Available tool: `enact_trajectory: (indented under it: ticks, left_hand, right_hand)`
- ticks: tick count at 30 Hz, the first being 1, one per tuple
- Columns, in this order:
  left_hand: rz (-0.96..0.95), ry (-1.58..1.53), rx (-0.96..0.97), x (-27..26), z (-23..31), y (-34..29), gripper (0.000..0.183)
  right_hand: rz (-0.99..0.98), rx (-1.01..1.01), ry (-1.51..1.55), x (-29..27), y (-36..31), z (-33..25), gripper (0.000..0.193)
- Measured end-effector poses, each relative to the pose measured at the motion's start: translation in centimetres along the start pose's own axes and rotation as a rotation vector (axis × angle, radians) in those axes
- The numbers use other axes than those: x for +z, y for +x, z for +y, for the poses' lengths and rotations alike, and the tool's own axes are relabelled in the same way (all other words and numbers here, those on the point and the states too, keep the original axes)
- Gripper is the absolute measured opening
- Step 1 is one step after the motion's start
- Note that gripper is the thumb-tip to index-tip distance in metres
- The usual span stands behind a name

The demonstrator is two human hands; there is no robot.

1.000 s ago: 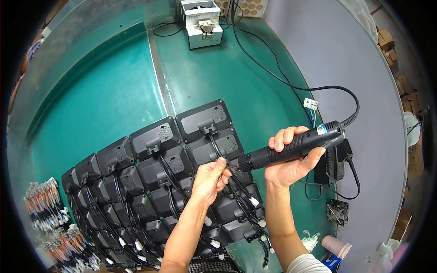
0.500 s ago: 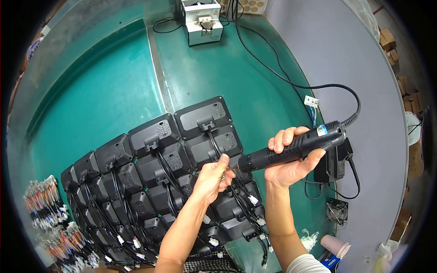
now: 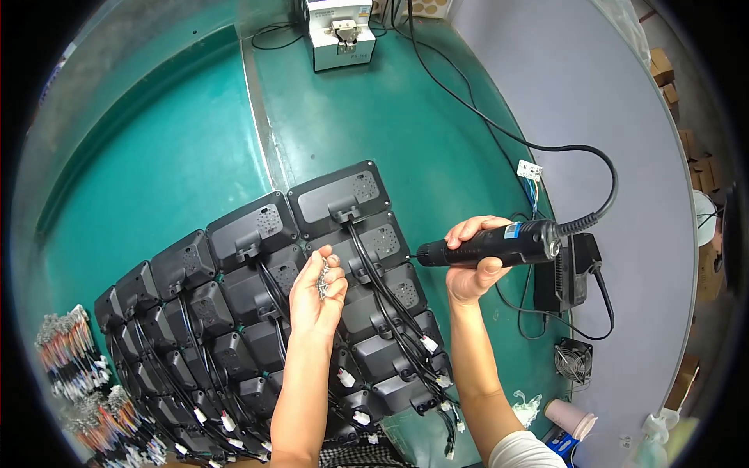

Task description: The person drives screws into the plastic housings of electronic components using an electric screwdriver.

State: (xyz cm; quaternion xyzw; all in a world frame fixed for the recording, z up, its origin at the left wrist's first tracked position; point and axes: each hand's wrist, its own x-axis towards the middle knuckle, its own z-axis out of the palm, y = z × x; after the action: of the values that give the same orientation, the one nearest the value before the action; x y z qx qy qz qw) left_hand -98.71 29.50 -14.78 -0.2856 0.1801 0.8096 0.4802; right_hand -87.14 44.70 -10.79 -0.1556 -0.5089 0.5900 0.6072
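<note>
Right of centre, the right hand (image 3: pixel 473 269) is wrapped firmly around a black electric screwdriver (image 3: pixel 499 246), its bit pointing left to the right edge of the black housings (image 3: pixel 331 204), though contact is too small to tell. Near the middle of the frame, the left hand (image 3: pixel 316 300) curls its fingers around small silvery screws (image 3: pixel 323 282), over the housings' rows, which fill the lower left and centre of a green tabletop (image 3: pixel 164 156).

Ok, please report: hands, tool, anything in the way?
Left hand holding small metal parts. Right hand gripping screwdriver, tip at black case. Cables clear of tip.
</note>
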Motion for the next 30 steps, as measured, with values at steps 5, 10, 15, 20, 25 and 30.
enact_trajectory:
  ticks: [5, 10, 15, 20, 25, 30]
  left_hand:
    - [-0.042, 0.221, 0.032, 0.2, -0.3, 1.1, 0.019]
    - [-0.057, 0.332, 0.005, -0.6, -0.2, 1.7, 0.018]
    - [-0.063, 0.344, -0.009, -0.9, -0.4, 1.8, 0.017]
    - [-0.07, 0.357, -0.008, -0.8, -0.4, 2.0, 0.016]
    - [-0.086, 0.395, -0.001, -1.1, -0.3, 1.9, 0.015]
    - [-0.152, 0.484, -0.032, -0.5, -0.9, -0.5, 0.011]
  right_hand:
    - [-0.038, -0.01, -0.091, -0.1, -0.5, 0.7, 0.065]
    - [-0.056, -0.023, -0.091, -0.2, -1.0, 1.3, 0.065]
    - [-0.025, -0.034, -0.078, -0.5, -1.9, 1.8, 0.066]
    - [-0.063, -0.015, -0.056, -0.8, -2.0, 2.2, 0.067]
    - [-0.01, 0.023, 0.097, -0.9, -1.7, 2.4, 0.065]
    - [0.138, 0.137, 0.081, -0.3, 0.6, -0.3, 0.054]
